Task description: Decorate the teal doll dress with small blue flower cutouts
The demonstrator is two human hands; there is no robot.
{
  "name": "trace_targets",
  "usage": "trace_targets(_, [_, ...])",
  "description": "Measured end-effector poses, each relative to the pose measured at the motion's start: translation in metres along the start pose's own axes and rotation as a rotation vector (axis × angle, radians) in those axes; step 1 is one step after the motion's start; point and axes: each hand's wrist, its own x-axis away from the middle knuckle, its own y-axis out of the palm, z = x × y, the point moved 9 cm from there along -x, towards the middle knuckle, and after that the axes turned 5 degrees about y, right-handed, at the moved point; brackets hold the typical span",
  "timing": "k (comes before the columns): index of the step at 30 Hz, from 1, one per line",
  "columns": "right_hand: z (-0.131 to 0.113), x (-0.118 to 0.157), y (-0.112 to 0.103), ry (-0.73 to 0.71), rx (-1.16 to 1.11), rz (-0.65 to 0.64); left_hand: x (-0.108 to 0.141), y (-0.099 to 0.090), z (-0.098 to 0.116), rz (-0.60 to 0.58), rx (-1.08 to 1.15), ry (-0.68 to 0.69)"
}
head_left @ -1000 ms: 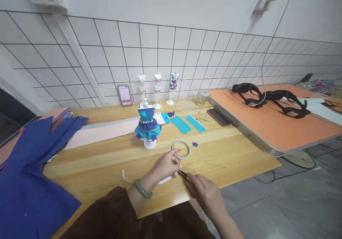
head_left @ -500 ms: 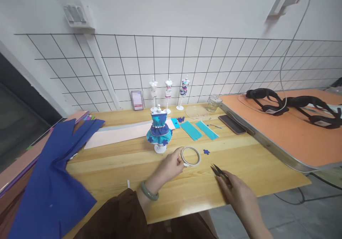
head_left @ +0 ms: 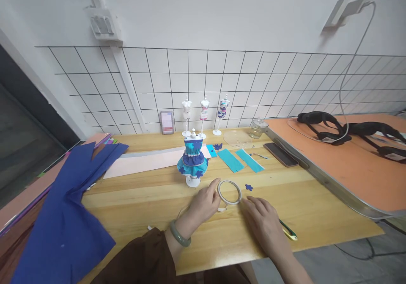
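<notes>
- White narrow tape roll (head_left: 230, 203): lies on the wooden table (head_left: 330, 216) between the two hands, in front of and to the right of the dressed mini mannequin (head_left: 193, 159).
- Left hand (head_left: 204, 201): thumb and fingers are bent at the roll's left rim; from where I stand I cannot tell whether they grip it. A green bangle (head_left: 180, 234) encircles the wrist.
- Right hand (head_left: 261, 218): released, palm down, fingers extended, fingertips just beside the roll's lower right rim.
- Slim tool (head_left: 289, 230): dark green and yellow, partly hidden, lies just beyond the right hand's outer edge.
- White scrap (head_left: 222, 209): sits just below the roll, near the left fingers.
- Blue fabric flower (head_left: 249, 187): lies flat to the right of the roll, apart from it.
- Teal fabric strips (head_left: 230, 161): two, side by side, behind the roll.
- Smartphone (head_left: 281, 154): lies near the table's right side.
- Navy cloth (head_left: 69, 208): spreads over the left side.
- Three small mannequins (head_left: 204, 110): stand upright before the tiled wall (head_left: 253, 78).
</notes>
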Motion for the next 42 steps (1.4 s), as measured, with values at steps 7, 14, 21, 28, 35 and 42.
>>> trace_targets(7, [-0.041,-0.037,0.012,-0.094,-0.149,-0.076,-0.004,-0.005,-0.006,0.072,0.174,-0.051])
trace_targets(14, [-0.027,-0.056,0.021,0.211,-0.594,-0.056,-0.004,0.016,-0.017,0.04,0.909,-0.309])
trace_targets(21, [-0.026,-0.053,0.01,0.539,-1.077,-0.168,0.0,0.018,-0.009,0.028,1.076,-0.341])
trace_targets(28, [-0.029,-0.05,0.007,0.64,-1.155,-0.165,-0.001,0.02,-0.006,0.015,0.938,-0.288])
trace_targets(35, [-0.024,-0.044,0.011,0.679,-1.238,-0.14,-0.003,0.019,0.001,0.007,0.8,-0.185])
trace_targets(42, [-0.024,-0.043,0.012,0.692,-1.262,-0.133,-0.002,0.022,0.003,-0.018,0.773,-0.165])
